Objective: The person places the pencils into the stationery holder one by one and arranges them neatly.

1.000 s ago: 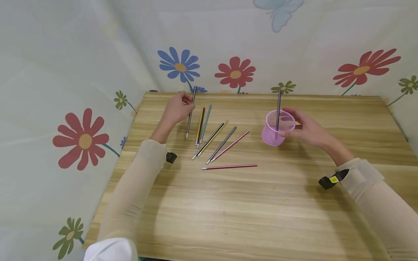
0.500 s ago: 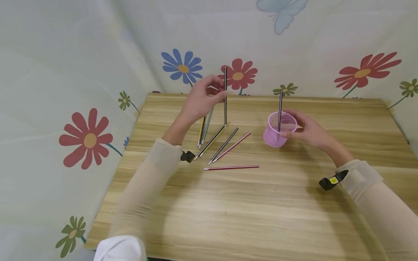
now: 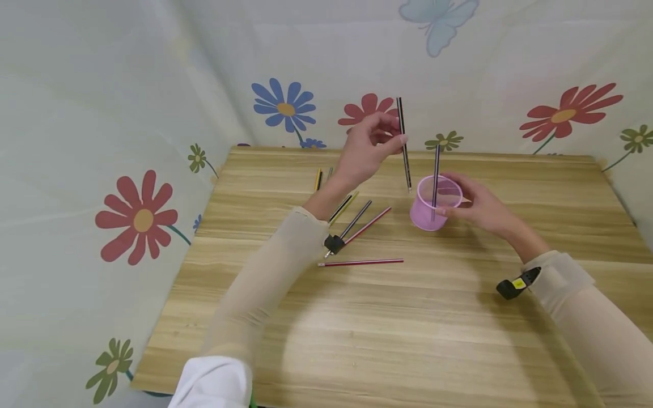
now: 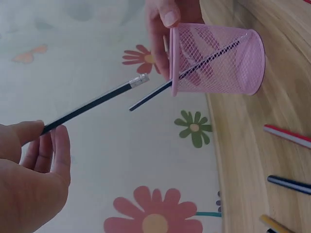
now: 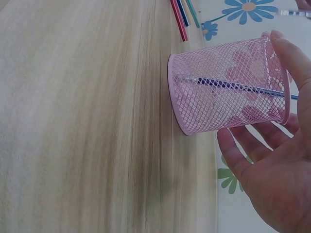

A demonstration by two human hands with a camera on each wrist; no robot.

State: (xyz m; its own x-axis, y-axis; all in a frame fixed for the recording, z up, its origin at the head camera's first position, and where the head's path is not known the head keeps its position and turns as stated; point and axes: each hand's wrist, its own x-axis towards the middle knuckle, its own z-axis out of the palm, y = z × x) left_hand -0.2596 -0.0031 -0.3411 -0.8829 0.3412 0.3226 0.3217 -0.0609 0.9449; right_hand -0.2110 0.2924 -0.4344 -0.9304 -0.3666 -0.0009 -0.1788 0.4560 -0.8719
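My left hand (image 3: pixel 364 150) pinches a black striped pencil (image 3: pixel 407 173) between thumb and fingers, in the air up and to the left of a pink mesh pencil cup (image 3: pixel 423 214). The metal eraser end points down, close to the cup's rim; in the left wrist view this ferrule (image 4: pixel 139 80) shows apart from the cup. My right hand (image 3: pixel 482 205) holds the cup at its rim from the right side, thumb in front and fingers behind. One dark striped pencil (image 3: pixel 437 164) leans inside, eraser end at the bottom, and sticks out over the rim.
Left of the cup, several pencils lie on the wooden table (image 3: pixel 408 340): a red one (image 3: pixel 364 262) lies crosswise in front, with another red one (image 3: pixel 374 221) and a dark one (image 3: pixel 359 215) behind. My left forearm covers part of the others. A flowered sheet (image 3: pixel 326 45) hangs behind the table.
My left hand has lifted the black pencil off the table's left side and carried it right, towards the cup. My right hand and the cup have stayed in place.
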